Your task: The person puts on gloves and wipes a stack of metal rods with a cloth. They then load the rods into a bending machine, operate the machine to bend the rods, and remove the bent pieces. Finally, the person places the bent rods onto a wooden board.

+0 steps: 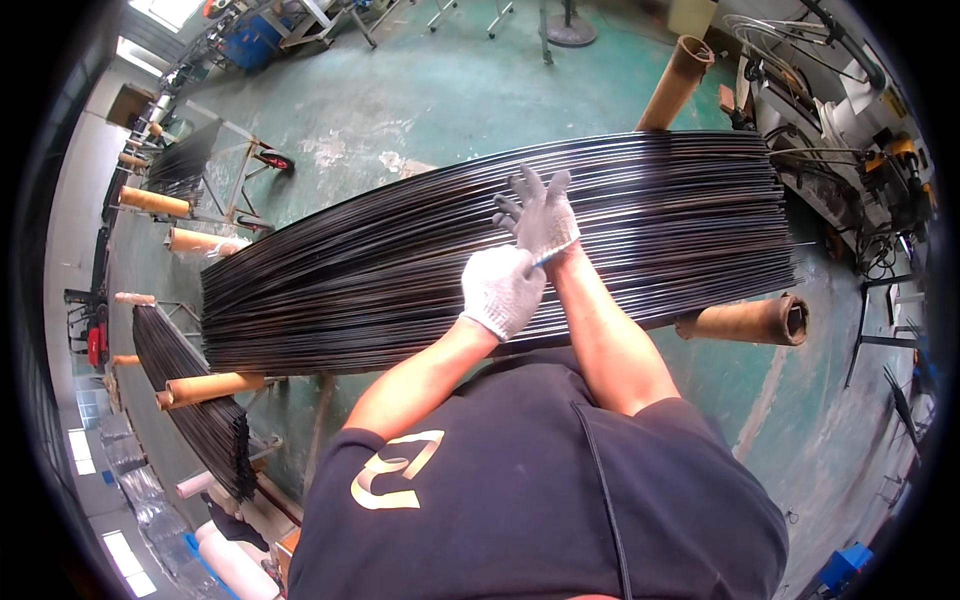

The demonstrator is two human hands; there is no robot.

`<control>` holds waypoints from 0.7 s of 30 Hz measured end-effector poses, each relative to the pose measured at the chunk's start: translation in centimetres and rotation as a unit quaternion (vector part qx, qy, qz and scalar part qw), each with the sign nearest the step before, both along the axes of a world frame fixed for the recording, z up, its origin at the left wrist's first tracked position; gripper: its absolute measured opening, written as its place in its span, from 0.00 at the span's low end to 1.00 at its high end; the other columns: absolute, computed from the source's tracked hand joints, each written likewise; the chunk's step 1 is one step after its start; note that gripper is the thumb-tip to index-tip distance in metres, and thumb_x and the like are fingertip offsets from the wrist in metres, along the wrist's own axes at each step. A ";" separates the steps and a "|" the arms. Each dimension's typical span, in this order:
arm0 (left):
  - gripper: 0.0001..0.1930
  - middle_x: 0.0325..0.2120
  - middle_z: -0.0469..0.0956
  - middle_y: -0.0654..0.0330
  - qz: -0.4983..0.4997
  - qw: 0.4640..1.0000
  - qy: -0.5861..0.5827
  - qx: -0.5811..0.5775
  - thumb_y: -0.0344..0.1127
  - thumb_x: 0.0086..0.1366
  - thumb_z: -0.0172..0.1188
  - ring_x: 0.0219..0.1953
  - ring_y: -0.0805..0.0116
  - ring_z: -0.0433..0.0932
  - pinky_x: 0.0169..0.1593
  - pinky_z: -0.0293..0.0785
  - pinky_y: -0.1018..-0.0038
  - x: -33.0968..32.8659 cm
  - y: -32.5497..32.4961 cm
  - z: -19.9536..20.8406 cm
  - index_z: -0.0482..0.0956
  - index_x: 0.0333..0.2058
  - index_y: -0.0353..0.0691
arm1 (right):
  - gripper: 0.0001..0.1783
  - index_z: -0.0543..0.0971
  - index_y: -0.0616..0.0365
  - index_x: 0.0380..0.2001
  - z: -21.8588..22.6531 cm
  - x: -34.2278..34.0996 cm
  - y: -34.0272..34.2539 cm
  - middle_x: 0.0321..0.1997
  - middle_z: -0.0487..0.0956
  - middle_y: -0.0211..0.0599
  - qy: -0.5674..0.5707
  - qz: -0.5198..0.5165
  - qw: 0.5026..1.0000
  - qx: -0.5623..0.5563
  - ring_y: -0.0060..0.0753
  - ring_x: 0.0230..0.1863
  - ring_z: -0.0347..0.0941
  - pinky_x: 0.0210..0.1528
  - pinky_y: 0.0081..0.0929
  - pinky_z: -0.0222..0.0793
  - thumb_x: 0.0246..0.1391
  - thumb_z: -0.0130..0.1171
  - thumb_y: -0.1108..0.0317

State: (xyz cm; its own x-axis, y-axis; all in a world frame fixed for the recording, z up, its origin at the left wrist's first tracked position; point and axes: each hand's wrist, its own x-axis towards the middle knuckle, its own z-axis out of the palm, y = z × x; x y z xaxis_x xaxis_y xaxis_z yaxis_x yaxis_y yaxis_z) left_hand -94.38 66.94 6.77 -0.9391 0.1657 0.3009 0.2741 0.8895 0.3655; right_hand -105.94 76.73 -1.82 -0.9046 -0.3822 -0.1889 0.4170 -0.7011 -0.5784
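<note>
Both my hands wear grey knitted work gloves with pale cuffs. My left hand (pixel 503 288) is closed at my right wrist, its fingers pinching the blue-edged cuff (pixel 548 257) of the right glove. My right hand (pixel 543 212) is held up with its fingers spread, and nothing is in it. Beneath both hands lies a wide layer of long, thin, black rods (pixel 390 260), packed side by side and running left to right. The rods look glossy toward the right. The left fingertips are partly hidden against the wrist.
Brown cardboard tubes stick out around the rods: one at the far right (pixel 678 82), one at the near right (pixel 745 321), one at the near left (pixel 215 388). Another rod bundle (pixel 195 395) lies at left. A wheeled rack (pixel 250 165) stands beyond; machinery with cables (pixel 830 160) is at right.
</note>
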 end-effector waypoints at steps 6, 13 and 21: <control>0.06 0.30 0.83 0.50 0.070 0.994 -0.043 -0.065 0.38 0.60 0.66 0.36 0.46 0.85 0.43 0.80 0.52 -2.6 -2.1 -0.7 0.83 0.29 0.43 | 0.66 0.40 0.40 0.86 4.2 2.1 -1.1 0.90 0.42 0.38 -0.025 -0.054 0.997 -0.053 0.52 0.71 0.68 0.67 0.55 0.75 0.60 0.48 0.14; 0.12 0.41 0.86 0.40 0.077 0.956 -0.262 0.102 0.36 0.70 0.56 0.50 0.36 0.84 0.54 0.79 0.48 -2.5 -1.8 -1.6 0.87 0.42 0.40 | 0.28 0.69 0.62 0.72 3.9 0.1 -2.0 0.73 0.72 0.43 0.005 -0.191 0.981 -0.033 0.48 0.68 0.75 0.63 0.50 0.76 0.74 0.61 0.69; 0.14 0.36 0.87 0.41 -0.003 0.957 -0.288 0.037 0.41 0.69 0.56 0.45 0.37 0.85 0.50 0.80 0.47 -1.1 0.1 -1.1 0.87 0.38 0.40 | 0.50 0.61 0.62 0.78 3.6 -0.3 -0.2 0.77 0.68 0.55 -0.094 -0.105 0.986 -0.094 0.58 0.70 0.72 0.69 0.53 0.72 0.77 0.33 0.27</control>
State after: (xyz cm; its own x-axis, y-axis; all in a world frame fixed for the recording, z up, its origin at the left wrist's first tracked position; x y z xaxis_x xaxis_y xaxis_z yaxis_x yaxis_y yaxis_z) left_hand -95.48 67.00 5.64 -0.9519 0.1700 -0.2549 0.0134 0.8542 0.5197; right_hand -106.22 76.55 1.78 -0.9230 -0.2346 -0.3051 0.3392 -0.8704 -0.3569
